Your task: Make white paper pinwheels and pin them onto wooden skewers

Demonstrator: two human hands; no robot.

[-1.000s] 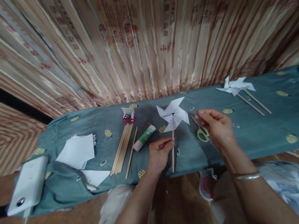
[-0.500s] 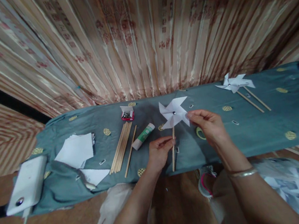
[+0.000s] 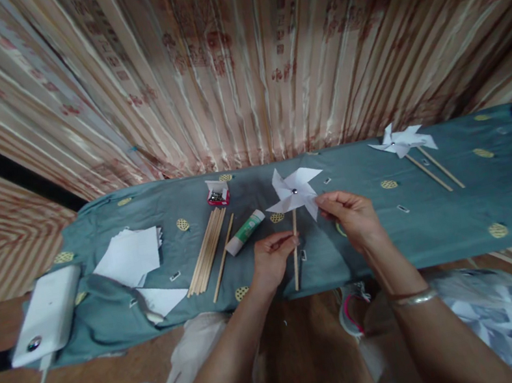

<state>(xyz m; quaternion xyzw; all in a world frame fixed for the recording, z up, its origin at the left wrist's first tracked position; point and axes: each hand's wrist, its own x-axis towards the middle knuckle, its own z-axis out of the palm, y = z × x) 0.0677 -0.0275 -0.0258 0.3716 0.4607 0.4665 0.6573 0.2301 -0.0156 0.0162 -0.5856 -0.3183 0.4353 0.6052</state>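
Pinwheel point(image 3: 300, 188) and stick point(image 3: 296, 270) stood before us over the cloth-covered table point(image 3: 441, 228), our left hand point(image 3: 271, 261) pinching the stick, while our right hand point(image 3: 354, 217), fingertips point(image 3: 322, 201) closed on a blade point(image 3: 309, 204), had nudged it slightly round, suggesting it turned on its pin point(image 3: 294, 191).

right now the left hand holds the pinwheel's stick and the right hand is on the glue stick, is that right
No: the head view shows the right hand at a blade of the pinwheel, not on the glue stick; the left hand does hold the wooden stick.
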